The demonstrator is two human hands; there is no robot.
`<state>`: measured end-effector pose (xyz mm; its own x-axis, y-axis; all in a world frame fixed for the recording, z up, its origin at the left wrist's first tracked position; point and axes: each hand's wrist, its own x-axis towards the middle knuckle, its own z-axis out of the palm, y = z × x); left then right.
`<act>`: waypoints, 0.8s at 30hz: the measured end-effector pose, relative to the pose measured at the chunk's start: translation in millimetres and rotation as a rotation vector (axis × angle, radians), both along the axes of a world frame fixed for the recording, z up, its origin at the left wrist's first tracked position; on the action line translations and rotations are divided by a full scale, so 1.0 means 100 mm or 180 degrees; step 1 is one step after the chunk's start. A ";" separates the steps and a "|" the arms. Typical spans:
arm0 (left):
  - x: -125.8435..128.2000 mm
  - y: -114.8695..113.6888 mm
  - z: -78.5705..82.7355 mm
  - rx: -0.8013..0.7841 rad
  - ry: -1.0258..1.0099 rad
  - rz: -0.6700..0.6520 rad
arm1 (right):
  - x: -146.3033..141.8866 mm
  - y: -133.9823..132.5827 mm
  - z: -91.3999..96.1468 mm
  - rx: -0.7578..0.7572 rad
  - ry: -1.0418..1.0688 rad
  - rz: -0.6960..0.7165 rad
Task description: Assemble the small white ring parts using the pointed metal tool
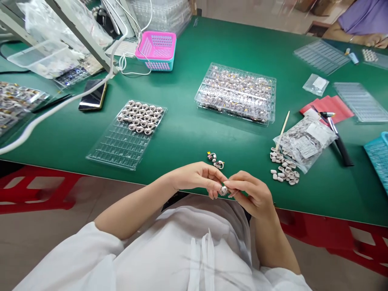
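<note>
Close to my body at the table's front edge, my left hand (206, 178) and my right hand (251, 192) meet around a small shiny silvery part (223, 190). Both pinch it between thumb and fingers; its far side is hidden by the fingertips. Just beyond my left hand lie small curved parts (216, 160) with a bit of yellow on them. Right of my right hand is a loose pile of small pale caps (285, 169), beside a clear plastic bag (306, 139) full of similar pieces.
A clear tray (118, 147) partly filled with ring-like parts stands left. Stacked full trays (236, 93) stand ahead. Around them are a pink basket (157, 44), a phone (92, 95), a white cable (60, 107), a black-handled tool (342, 147) and a blue basket (378, 157). Another person's hands (374, 40) rest far right.
</note>
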<state>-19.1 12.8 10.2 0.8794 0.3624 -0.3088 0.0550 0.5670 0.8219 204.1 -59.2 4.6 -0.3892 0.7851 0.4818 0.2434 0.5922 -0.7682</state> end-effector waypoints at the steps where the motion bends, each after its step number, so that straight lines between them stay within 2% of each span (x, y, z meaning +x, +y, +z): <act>1: 0.00 0.01 0.01 -0.0096 -0.0007 -0.0044 | -0.01 0.01 0.01 0.0073 -0.0005 0.0044; 9: 0.03 0.00 -0.05 -0.0693 -0.0353 -0.0320 | -0.02 0.07 0.06 0.0476 -0.0286 0.0146; 12: 0.04 0.00 -0.06 -0.0725 -0.0397 -0.0356 | -0.02 0.08 0.08 0.0588 -0.0306 0.0234; 16: 0.07 0.00 -0.06 -0.0678 -0.0436 -0.0494 | -0.05 0.07 0.07 0.0610 0.0005 0.0340; 21: 0.12 -0.04 -0.02 -0.0264 -0.0245 -0.0351 | -0.05 0.03 0.03 0.0541 0.0134 0.0456; 24: 0.11 -0.09 0.08 0.0539 -0.0017 -0.0078 | 0.00 -0.03 0.02 0.0314 0.0297 0.0322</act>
